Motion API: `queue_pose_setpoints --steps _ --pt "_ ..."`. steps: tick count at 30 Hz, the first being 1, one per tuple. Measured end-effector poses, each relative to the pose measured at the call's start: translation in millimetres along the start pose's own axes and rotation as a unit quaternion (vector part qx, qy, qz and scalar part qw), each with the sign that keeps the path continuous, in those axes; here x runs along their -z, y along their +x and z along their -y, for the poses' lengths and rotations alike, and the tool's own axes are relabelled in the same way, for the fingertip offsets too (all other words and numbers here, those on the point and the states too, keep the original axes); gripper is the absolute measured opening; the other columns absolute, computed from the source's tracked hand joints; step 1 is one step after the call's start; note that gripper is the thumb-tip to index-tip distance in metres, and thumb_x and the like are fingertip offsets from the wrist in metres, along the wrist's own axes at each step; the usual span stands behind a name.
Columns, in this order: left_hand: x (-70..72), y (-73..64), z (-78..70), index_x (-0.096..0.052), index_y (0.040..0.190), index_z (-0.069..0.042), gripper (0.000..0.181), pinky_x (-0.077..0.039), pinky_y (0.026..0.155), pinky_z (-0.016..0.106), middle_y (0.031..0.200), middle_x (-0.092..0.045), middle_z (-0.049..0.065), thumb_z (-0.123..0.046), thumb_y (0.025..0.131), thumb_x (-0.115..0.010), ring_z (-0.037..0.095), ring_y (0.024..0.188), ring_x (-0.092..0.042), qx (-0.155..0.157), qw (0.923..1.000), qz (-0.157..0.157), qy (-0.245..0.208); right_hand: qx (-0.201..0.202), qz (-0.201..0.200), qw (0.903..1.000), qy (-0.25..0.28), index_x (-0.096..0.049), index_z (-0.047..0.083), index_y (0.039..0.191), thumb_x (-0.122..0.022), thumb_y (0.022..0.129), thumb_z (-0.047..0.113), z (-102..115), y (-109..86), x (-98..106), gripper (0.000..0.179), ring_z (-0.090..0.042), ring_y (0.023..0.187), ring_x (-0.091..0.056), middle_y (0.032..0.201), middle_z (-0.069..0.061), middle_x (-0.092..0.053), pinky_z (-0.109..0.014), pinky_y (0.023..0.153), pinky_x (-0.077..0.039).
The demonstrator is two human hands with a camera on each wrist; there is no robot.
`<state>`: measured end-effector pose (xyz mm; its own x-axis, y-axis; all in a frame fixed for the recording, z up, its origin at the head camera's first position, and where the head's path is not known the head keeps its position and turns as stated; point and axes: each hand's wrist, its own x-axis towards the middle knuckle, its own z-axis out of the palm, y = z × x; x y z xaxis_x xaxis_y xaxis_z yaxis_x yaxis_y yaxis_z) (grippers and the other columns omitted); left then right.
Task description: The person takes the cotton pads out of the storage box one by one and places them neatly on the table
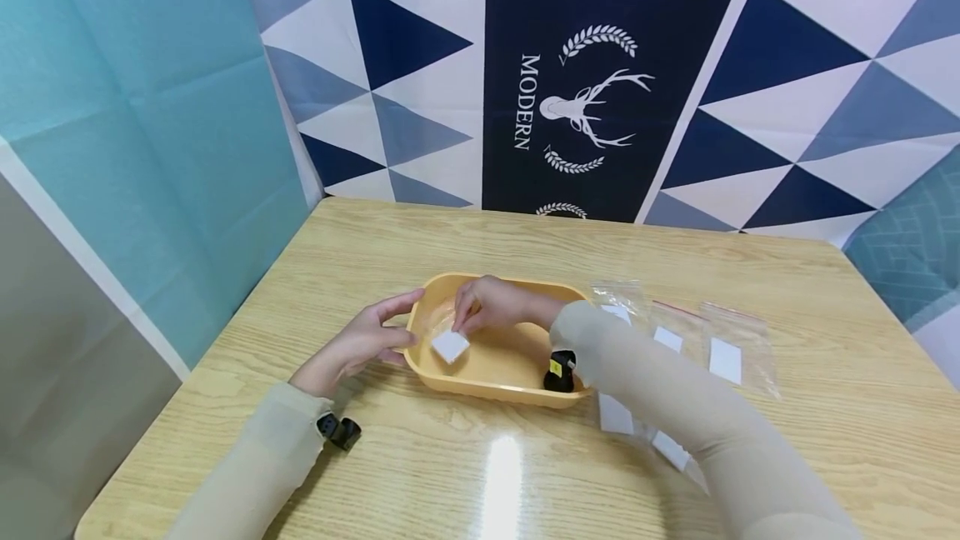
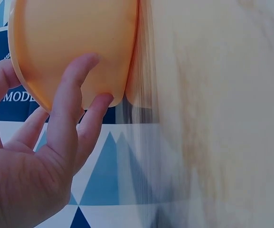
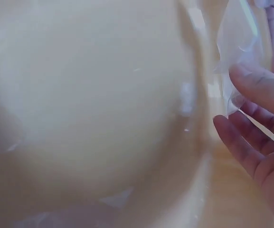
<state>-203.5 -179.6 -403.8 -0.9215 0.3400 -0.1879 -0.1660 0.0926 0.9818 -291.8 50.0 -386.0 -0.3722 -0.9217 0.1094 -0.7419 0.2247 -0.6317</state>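
An oblong yellow-orange plastic tub point(image 1: 495, 386) stands on the wooden table. At its left end my left hand point(image 1: 372, 336) holds the rim and wall; in the left wrist view, fingers point(image 2: 68, 102) lie against the outer wall of the tub point(image 2: 84, 33). My right hand point(image 1: 491, 304) reaches over the tub's far side and pinches a small clear plastic bag point(image 3: 239, 38) between thumb and fingertips. A white square label point(image 1: 450, 347) shows on that bag, low inside the tub's left half.
Several clear zip bags with white labels lie right of the tub, among them one bag point(image 1: 725, 361) with a red seal line. My right forearm point(image 1: 675, 394) crosses over some. A black camera point(image 1: 341, 432) sits at my left wrist. Patterned cloth point(image 1: 420, 48) hangs behind the table point(image 1: 420, 473).
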Motion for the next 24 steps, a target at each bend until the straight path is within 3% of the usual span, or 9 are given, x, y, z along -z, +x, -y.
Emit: queue_pose_setpoints --steps 13,24 --pt "-1.7 -0.9 -1.5 -0.032 0.146 -0.014 0.074 -0.056 0.072 0.042 0.139 -0.032 0.018 0.002 0.08 -0.061 0.034 0.1 -0.06 -0.005 0.9999 0.01 0.002 -0.036 -0.105 0.9929 0.042 -0.075 0.002 0.083 -0.071 0.078 -0.003 22.4 -31.2 35.0 0.008 -0.017 0.086 -0.058 0.088 -0.003 -0.064 -0.035 0.074 -0.055" --pt "-3.4 -4.0 -2.3 -0.031 0.147 -0.013 0.075 -0.057 0.065 0.033 0.141 -0.03 0.018 0.002 0.079 -0.06 0.027 0.087 -0.064 -0.008 0.9999 0.004 0.007 -0.075 -0.204 0.9755 0.033 -0.075 0.002 0.089 -0.072 0.079 -0.001 40.8 -65.7 56.0 0.011 -0.019 0.087 -0.057 0.088 -0.005 -0.065 -0.034 0.075 -0.055"
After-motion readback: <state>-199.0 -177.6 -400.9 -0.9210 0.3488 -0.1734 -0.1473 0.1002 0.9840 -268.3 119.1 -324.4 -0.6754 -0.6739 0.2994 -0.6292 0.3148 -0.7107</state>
